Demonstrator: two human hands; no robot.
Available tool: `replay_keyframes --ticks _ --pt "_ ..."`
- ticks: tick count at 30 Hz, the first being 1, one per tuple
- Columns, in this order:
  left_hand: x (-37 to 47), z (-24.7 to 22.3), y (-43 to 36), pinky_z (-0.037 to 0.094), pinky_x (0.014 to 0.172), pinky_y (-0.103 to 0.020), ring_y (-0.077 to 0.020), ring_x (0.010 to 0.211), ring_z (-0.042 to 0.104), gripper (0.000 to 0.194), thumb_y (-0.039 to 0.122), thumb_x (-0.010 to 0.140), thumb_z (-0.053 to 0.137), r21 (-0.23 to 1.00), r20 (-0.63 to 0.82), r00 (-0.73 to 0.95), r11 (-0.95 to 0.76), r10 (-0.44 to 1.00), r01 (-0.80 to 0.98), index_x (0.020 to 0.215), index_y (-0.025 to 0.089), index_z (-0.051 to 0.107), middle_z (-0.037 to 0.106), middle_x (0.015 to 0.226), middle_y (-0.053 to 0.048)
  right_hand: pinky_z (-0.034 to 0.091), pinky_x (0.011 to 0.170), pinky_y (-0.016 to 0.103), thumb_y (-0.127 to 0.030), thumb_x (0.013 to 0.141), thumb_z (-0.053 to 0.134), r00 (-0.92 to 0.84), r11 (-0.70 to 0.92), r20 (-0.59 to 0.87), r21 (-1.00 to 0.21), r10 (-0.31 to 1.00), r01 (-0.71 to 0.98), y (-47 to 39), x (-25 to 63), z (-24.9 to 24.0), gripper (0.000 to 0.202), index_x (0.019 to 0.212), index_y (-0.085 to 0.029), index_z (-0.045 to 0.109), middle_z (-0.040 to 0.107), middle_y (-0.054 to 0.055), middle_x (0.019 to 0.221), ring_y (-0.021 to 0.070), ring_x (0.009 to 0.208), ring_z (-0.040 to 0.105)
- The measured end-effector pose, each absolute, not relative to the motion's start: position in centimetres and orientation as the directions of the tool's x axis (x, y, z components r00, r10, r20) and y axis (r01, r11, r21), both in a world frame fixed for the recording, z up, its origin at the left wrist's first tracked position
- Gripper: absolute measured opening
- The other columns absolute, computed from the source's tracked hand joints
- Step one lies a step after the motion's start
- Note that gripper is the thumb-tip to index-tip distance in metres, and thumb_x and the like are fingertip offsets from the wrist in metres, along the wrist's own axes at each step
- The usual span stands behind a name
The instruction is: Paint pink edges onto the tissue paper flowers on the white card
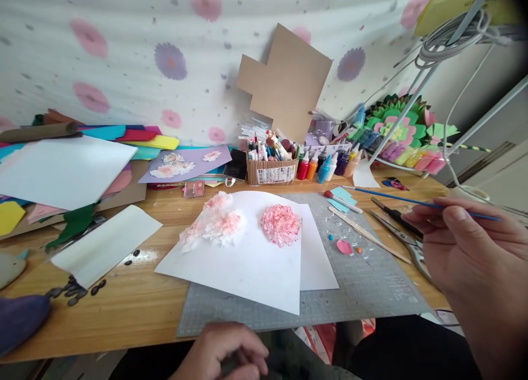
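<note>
My right hand (462,226) holds a thin blue paintbrush (396,195) between thumb and fingers, its tip pointing left above the cutting mat. My left hand (231,350) is below the table's front edge with its fingers curled; whether anything is in them is hidden. Between the hands, a white sheet (256,275) lies on the grey mat (355,303). A pink-and-white textured cluster (225,223) sits on its left part, and a round, deeper pink one (281,225) on its right. A second white sheet (315,259) shows from underneath.
Scissors (412,242), a wooden stick (367,231) and a pink blob (344,247) are at the right. Behind stand a box of pens (272,171) and paint bottles (324,170). Coloured sheets (61,171) and black pebbles (72,289) lie left.
</note>
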State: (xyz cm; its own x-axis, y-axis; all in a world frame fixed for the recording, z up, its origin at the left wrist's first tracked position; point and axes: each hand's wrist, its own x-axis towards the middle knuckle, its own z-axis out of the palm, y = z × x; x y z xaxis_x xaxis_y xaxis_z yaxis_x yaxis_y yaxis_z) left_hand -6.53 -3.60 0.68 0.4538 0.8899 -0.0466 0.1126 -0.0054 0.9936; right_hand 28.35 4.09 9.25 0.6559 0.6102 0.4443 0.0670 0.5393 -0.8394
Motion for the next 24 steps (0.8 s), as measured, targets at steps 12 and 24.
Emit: replay_keyframes --ticks 12,24 --pt "-3.9 3.9 -0.4 0.055 0.048 -0.023 -0.0143 0.050 0.064 0.029 0.013 0.097 0.053 0.762 -0.501 -0.127 0.367 0.856 -0.533 0.070 0.015 0.063 0.067 0.057 -0.003 0.062 0.062 0.030 -0.030 0.060 0.086 0.644 0.622 0.469 -0.783 0.604 -0.013 0.5 29.7 9.7 0.022 0.074 -0.020 0.074 0.073 0.000 0.071 0.0155 0.061 0.071" --pt "2.5 3.4 -1.9 0.058 0.052 -0.025 -0.0160 0.056 0.069 0.026 0.013 0.096 0.057 0.817 -0.417 -0.082 0.334 0.905 -0.470 0.074 0.008 0.070 0.076 0.074 -0.014 0.062 0.066 0.027 -0.034 0.062 0.088 0.625 0.609 0.459 -0.792 0.631 -0.033 -2.0 31.5 9.1 0.025 0.076 -0.019 0.076 0.073 0.001 0.073 0.0144 0.064 0.072"
